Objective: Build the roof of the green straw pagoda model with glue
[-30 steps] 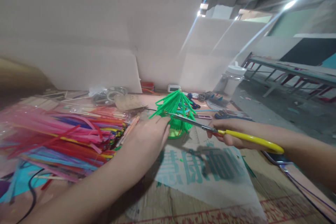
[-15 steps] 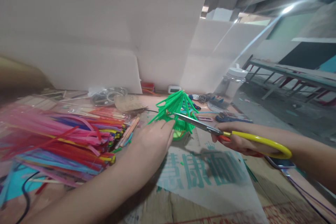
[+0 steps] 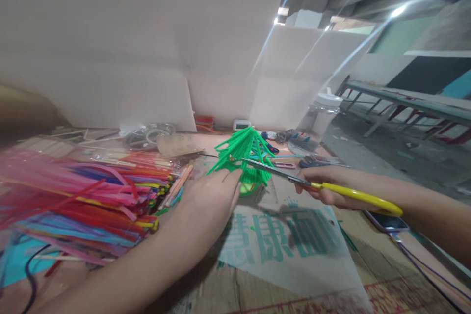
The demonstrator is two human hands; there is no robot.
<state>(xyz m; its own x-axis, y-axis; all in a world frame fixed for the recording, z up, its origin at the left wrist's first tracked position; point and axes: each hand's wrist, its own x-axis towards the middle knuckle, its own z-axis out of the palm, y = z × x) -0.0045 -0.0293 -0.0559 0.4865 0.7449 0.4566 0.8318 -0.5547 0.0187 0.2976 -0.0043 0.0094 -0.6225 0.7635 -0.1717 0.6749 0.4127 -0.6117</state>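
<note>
Big white board [image 3: 128,98] at the back, and in front of it I had a heap of coloured pipe cleaners [image 3: 84,186] on the left. Centre: the green pipe-cleaner cone [image 3: 245,144], point up, long axis roughly upright. The left hand [image 3: 209,196] was nearer, at its lower near-left edge; with the fingertips hidden, I couldn't tell whether they pinched it. The right hand [image 3: 324,186], off to the cone's right, was closed around the yellow-handled scissors [image 3: 272,169], their blades running leftward, crosswise to the cone, tips right at its strands.
</note>
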